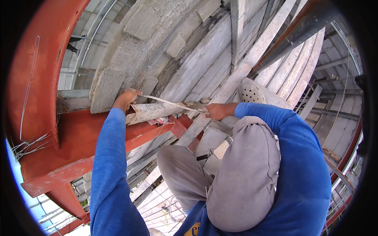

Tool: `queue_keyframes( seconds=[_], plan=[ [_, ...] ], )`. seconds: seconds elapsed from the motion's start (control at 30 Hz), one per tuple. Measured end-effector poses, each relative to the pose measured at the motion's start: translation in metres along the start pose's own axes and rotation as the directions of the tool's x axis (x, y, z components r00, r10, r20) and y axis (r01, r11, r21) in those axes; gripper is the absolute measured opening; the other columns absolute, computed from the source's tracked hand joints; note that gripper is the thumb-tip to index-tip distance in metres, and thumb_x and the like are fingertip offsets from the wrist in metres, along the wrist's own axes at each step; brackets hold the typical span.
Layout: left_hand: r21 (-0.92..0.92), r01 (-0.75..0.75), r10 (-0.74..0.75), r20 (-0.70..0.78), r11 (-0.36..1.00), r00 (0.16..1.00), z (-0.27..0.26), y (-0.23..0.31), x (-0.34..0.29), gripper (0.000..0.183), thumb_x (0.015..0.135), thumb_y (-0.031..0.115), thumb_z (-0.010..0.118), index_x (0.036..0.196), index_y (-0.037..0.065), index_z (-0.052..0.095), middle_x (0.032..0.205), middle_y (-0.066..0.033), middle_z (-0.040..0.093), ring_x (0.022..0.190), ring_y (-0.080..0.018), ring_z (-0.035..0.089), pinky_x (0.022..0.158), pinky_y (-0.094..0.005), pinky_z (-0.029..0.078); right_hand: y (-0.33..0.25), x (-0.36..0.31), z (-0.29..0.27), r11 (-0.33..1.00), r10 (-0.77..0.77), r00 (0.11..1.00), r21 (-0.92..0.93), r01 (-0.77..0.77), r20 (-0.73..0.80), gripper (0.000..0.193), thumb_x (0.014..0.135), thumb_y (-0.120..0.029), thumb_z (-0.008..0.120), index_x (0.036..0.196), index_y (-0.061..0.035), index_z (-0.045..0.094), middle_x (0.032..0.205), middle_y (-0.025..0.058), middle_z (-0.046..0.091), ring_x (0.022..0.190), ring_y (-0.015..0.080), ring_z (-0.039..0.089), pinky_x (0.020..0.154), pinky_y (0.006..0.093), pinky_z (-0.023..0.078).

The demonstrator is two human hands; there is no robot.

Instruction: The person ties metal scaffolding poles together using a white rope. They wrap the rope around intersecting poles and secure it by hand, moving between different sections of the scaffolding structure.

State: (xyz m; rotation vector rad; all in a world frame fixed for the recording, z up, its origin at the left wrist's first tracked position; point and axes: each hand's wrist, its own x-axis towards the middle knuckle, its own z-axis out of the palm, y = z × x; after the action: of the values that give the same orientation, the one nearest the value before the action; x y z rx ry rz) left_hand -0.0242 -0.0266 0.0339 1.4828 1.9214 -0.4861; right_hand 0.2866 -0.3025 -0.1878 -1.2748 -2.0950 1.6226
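A pale, thin cord or strip (169, 103) is stretched between my two hands, sloping down to the right. My left hand (128, 98) is closed at its far left end, beside the edge of a rough grey masonry block. My right hand (217, 111) grips the other end, fingers wrapped round it. Just under the cord lies a worn, whitish board (157, 113) with a broken left end. Scraps of wire and a bit of plastic (160, 121) sit against its lower side. Whether the cord runs on past either hand is hidden by the fingers.
Red steel beams (90, 129) stand at the left, with loose wire ends (31, 147). Rough masonry (134, 51) rises ahead. A dark pipe (295, 37) slants in from the upper right. Near my grey-trousered knee (179, 169) is a pale container (210, 141). A perforated pale clog (251, 93) shows beyond my right arm.
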Motion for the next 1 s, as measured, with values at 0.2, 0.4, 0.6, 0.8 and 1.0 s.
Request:
queue_keyframes(
  seconds=[0.2,0.4,0.6,0.8,1.0],
  plan=[
    [-0.022,0.016,-0.016,0.008,1.000,1.000,-0.003,0.006,-0.009,0.035,0.095,0.029,0.073,0.113,0.000,0.069,0.098,-0.0110,0.065,0.085,-0.0251,0.058,0.075,-0.0485,0.047,-0.024,0.002,-0.045,0.730,0.148,0.869,0.541,-0.419,0.473,0.043,0.103,-0.042,0.065,0.107,0.0006,0.068,0.080,0.0097,0.068,0.063,0.0230,0.068,0.059,0.0395,0.055],
    [-0.093,-0.034,0.039,0.047,0.995,0.998,-0.004,0.003,-0.011,0.029,0.096,0.028,0.072,0.109,0.002,0.070,0.099,-0.0077,0.066,0.082,-0.0228,0.058,0.075,-0.0436,0.049,0.014,0.042,-0.023,0.895,0.221,0.906,0.295,-0.335,0.361,0.043,0.102,-0.044,0.068,0.109,-0.0016,0.070,0.082,0.0110,0.070,0.074,0.0282,0.069,0.065,0.0420,0.056],
    [-0.433,0.014,0.087,0.211,0.901,0.974,-0.018,0.005,-0.027,0.036,0.100,0.012,0.064,0.134,0.001,0.066,0.120,-0.0123,0.067,0.097,-0.0257,0.064,0.088,-0.0375,0.055,0.008,0.029,-0.032,0.978,0.147,0.946,-0.098,-0.182,-0.290,0.042,0.105,-0.040,0.060,0.118,-0.0004,0.067,0.098,0.0276,0.073,0.096,0.0458,0.072,0.080,0.0546,0.056],
    [-0.478,0.025,0.103,0.240,0.878,0.965,-0.025,-0.003,-0.022,0.046,0.098,0.007,0.064,0.142,-0.001,0.060,0.131,-0.0139,0.065,0.109,-0.0249,0.061,0.094,-0.0445,0.056,0.005,0.026,-0.071,0.894,0.161,0.789,-0.251,-0.371,-0.592,0.026,0.106,-0.026,0.055,0.119,-0.0067,0.068,0.094,0.0208,0.076,0.088,0.0422,0.074,0.080,0.0556,0.057],
    [-0.473,-0.039,0.129,0.159,0.880,0.979,-0.011,0.011,-0.046,0.059,0.093,-0.002,0.059,0.152,-0.002,0.052,0.128,-0.0130,0.068,0.117,-0.0244,0.057,0.105,-0.0401,0.049,-0.001,0.016,-0.080,0.891,0.139,0.778,-0.266,-0.368,-0.612,0.028,0.105,-0.028,0.055,0.123,-0.0081,0.065,0.093,0.0185,0.076,0.090,0.0413,0.074,0.079,0.0558,0.057]
  ],
)
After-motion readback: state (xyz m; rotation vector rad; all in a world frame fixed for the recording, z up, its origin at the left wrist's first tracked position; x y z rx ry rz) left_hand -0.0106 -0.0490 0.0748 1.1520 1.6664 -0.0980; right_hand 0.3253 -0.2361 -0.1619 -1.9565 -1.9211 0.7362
